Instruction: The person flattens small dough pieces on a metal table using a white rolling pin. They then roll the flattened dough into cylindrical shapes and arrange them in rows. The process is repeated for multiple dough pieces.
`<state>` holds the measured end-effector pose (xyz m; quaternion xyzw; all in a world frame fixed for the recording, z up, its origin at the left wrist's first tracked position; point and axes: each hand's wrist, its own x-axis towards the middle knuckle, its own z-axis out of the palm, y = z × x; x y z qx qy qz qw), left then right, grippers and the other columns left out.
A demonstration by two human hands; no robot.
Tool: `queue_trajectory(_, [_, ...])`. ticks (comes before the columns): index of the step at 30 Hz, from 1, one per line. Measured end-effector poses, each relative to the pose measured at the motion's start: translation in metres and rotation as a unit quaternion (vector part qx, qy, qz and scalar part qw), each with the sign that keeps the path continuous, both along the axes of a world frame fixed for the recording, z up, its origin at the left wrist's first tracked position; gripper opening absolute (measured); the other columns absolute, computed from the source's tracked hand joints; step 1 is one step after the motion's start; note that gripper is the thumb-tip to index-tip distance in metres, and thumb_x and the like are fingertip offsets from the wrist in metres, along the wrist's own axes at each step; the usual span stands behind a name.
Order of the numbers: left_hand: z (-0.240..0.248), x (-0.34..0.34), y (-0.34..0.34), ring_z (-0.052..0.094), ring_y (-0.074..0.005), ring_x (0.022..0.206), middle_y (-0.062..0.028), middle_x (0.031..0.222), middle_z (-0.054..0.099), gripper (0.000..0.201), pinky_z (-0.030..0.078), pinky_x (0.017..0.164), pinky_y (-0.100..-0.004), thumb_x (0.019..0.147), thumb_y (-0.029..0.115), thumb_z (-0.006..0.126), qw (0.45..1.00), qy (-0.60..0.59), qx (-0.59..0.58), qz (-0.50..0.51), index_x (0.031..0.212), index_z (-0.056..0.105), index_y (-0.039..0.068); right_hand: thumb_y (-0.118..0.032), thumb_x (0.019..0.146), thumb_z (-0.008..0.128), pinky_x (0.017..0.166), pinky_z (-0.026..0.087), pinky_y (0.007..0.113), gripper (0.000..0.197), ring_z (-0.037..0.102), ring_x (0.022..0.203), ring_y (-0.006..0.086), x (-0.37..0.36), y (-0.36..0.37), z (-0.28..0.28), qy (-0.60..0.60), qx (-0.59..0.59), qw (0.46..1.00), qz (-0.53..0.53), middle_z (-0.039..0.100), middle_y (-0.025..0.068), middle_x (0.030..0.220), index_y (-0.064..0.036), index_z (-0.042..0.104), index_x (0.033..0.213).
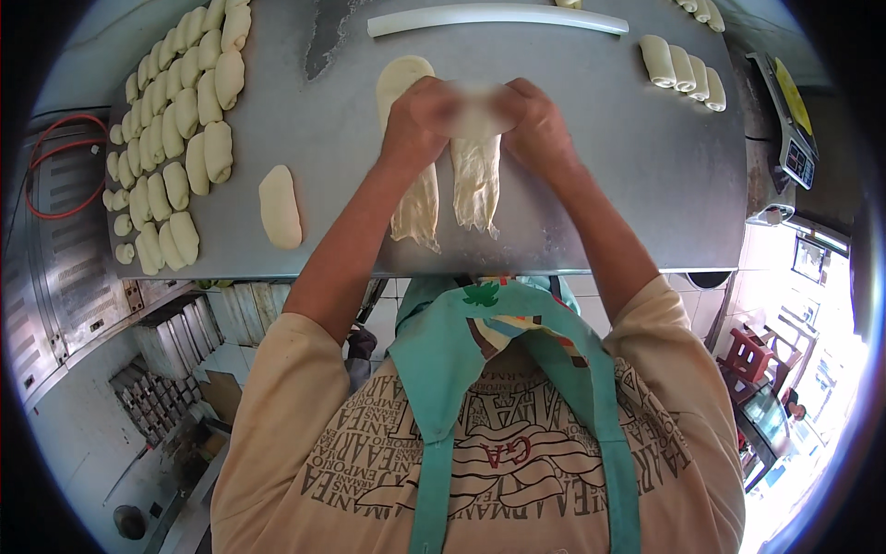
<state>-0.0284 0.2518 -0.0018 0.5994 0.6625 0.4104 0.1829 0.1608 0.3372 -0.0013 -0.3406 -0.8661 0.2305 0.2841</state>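
Two long flattened strips of dough lie on a grey metal table. My left hand (420, 120) and my right hand (537, 126) are at the far end of the right dough strip (475, 180), fingers curled in on its two sides. A blurred patch covers the fingertips and that end of the dough. The strip's near end is thin, wrinkled and ragged. The left dough strip (417, 214) runs beneath my left hand and wrist, its rounded far end showing beyond them. Left of my left forearm lies a smaller flat oval dough piece (280, 208).
Rows of rolled dough pieces (175, 129) fill the table's left side. More dough rolls (683, 71) sit at the far right. A long white tube (498, 16) lies along the back. Beyond the right edge stands a scale (794, 152). The metal table (628, 203) ends close before me.
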Motion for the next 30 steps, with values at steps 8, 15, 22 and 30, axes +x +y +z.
queue_trajectory(8, [0.011,-0.014,0.028,0.074,-0.0205,0.086,-0.0102,0.1,0.077,0.021,0.058,0.082,-0.0312,0.089,0.012,0.073,0.986,-0.081,-0.137,0.048,0.108,0.077,0.005,-0.017,0.09,0.072,0.085,0.057,0.037,0.017,0.074,0.092,0.0287,-0.023,0.022,0.03,-0.048,-0.281,0.946,-0.156,0.077,0.0141,0.096,-0.0054,0.079,0.1])
queue_trajectory(15, [0.016,0.008,-0.051,0.074,-0.0227,0.086,-0.0102,0.097,0.077,0.018,0.058,0.081,-0.0341,0.088,0.013,0.073,0.982,-0.15,-0.118,0.006,0.103,0.076,0.003,-0.013,0.092,0.072,0.072,0.057,0.034,0.014,0.072,0.083,0.0177,0.025,-0.049,0.001,0.089,-0.127,0.987,-0.032,0.075,0.0066,0.097,-0.0057,0.077,0.102])
queue_trajectory(22, [0.038,-0.019,-0.002,0.067,-0.0178,0.106,-0.0075,0.109,0.072,0.04,0.051,0.098,-0.0328,0.093,0.019,0.074,0.95,-0.095,-0.283,-0.09,0.128,0.065,0.002,-0.024,0.093,0.072,0.088,0.053,0.032,0.03,0.065,0.093,0.0192,0.014,-0.002,0.03,-0.064,-0.264,0.96,-0.065,0.07,0.0093,0.106,-0.0015,0.071,0.114])
queue_trajectory(30, [0.042,-0.016,-0.01,0.07,-0.0251,0.105,-0.0145,0.115,0.073,0.043,0.053,0.096,-0.0356,0.087,0.012,0.077,0.952,0.007,-0.267,-0.151,0.128,0.067,0.001,-0.014,0.086,0.078,0.088,0.054,0.033,0.033,0.065,0.092,0.0187,0.016,-0.016,0.04,-0.068,-0.339,0.936,0.062,0.067,0.0097,0.104,-0.0017,0.064,0.113])
